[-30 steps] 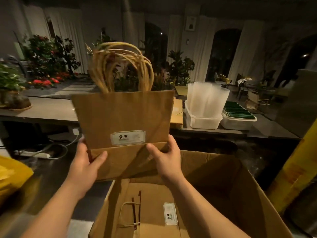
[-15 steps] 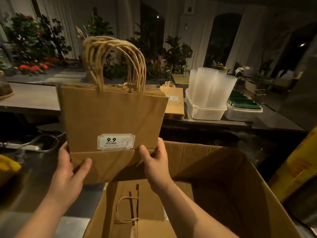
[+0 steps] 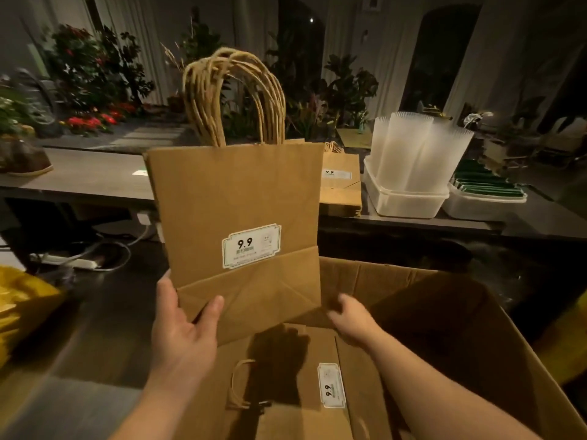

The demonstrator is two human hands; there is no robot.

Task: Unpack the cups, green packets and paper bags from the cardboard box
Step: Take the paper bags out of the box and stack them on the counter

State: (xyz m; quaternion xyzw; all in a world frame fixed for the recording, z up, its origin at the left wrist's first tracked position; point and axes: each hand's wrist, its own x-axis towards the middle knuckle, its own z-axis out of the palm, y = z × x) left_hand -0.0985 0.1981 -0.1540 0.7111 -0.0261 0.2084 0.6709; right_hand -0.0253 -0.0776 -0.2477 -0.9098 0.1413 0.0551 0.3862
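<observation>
Gripping the bundle of kraft paper bags (image 3: 235, 201) by its lower left corner, the left hand (image 3: 182, 325) carries it alone, with the thumb pressed across the folded base in front and the fingers hidden behind. The bundle stands upright over the near side of the cardboard box (image 3: 444, 312), twisted handles up.

The right hand (image 3: 347, 319) pinched the lower right corner half a second ago and has now let go. It hovers just beside that corner, blurred, its fingers loosely bent and holding nothing (as far as the blur allows). The bundle itself stays upright as before, now held one-handed rather than two-handed.

More flat bags (image 3: 305, 392) lie on the box floor. On the counter (image 3: 79, 176) ahead, a stack of bags (image 3: 340, 185) lies beside a white tub (image 3: 403, 201) of frosted cups (image 3: 413, 150) and the green packets (image 3: 486, 185). Judging from this, the cups and packets are out and the bags are partly done. The freed hand may be heading back for the rest.
</observation>
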